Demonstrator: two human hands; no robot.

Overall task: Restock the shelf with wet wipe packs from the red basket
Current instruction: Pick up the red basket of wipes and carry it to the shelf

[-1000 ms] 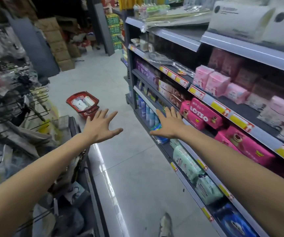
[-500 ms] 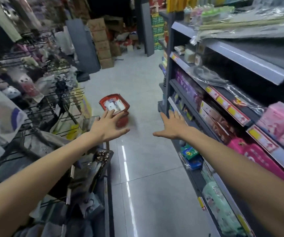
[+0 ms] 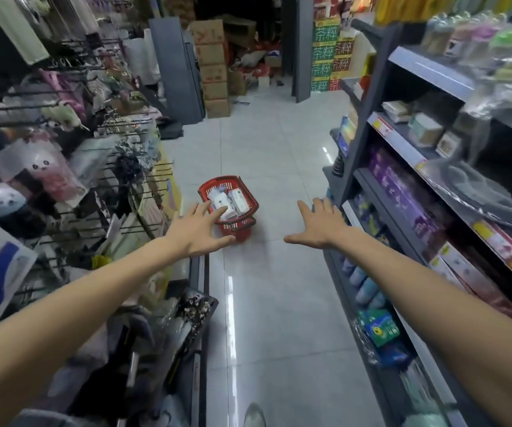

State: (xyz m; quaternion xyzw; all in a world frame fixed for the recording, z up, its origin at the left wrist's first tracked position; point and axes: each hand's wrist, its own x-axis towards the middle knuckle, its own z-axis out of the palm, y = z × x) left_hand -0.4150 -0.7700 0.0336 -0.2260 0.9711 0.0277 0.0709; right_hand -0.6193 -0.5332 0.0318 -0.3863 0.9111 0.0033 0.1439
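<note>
The red basket (image 3: 245, 192) stands on the tiled aisle floor ahead of me, with white wet wipe packs (image 3: 238, 201) lying inside it. My left hand (image 3: 197, 228) is stretched forward with fingers spread, overlapping the near left edge of the basket in the picture; it holds nothing. My right hand (image 3: 318, 223) is also stretched out flat and empty, to the right of the basket and next to the lower shelf edge. The dark shelf unit (image 3: 402, 143) with yellow and red price tags runs along the right side.
A hook rack with hanging goods (image 3: 63, 180) lines the left of the aisle. Stacked cardboard boxes (image 3: 213, 66) and green cartons (image 3: 325, 53) stand at the far end. A grey panel (image 3: 177, 69) leans at the back left. My shoe tip (image 3: 253, 414) shows at the bottom.
My view has turned left, off the pink packs on the shelf and down the aisle. The basket now sits closer and more central. Both hands stay spread and empty.
</note>
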